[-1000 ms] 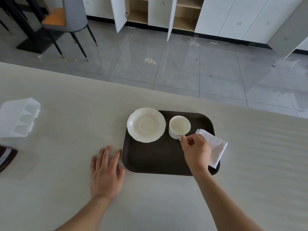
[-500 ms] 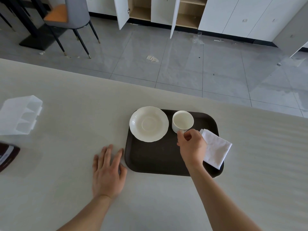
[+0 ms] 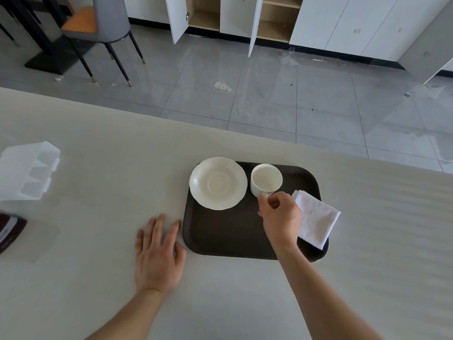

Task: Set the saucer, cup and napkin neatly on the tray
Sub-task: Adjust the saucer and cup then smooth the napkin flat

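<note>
A dark brown tray (image 3: 228, 231) lies on the pale table. A white scalloped saucer (image 3: 218, 183) rests on the tray's far left corner, its rim overhanging the edge a little. To its right stands an empty white cup (image 3: 266, 179), upright on the tray beside the saucer. My right hand (image 3: 279, 217) pinches the cup's handle at the near side. A folded white napkin (image 3: 317, 218) lies at the tray's right edge, partly hanging over it and partly hidden by my right hand. My left hand (image 3: 157, 256) lies flat on the table, fingers spread, just left of the tray.
A clear plastic divided box (image 3: 27, 171) sits at the table's left. A dark object (image 3: 9, 231) shows at the left edge. The table's far edge (image 3: 147, 114) drops to a tiled floor with a chair (image 3: 103, 33) and open cabinets (image 3: 235, 18) beyond.
The view has shifted slightly. My right hand keeps its pinch on the cup's handle; cup, saucer and napkin hold their places on the tray. My left hand has stayed flat.
</note>
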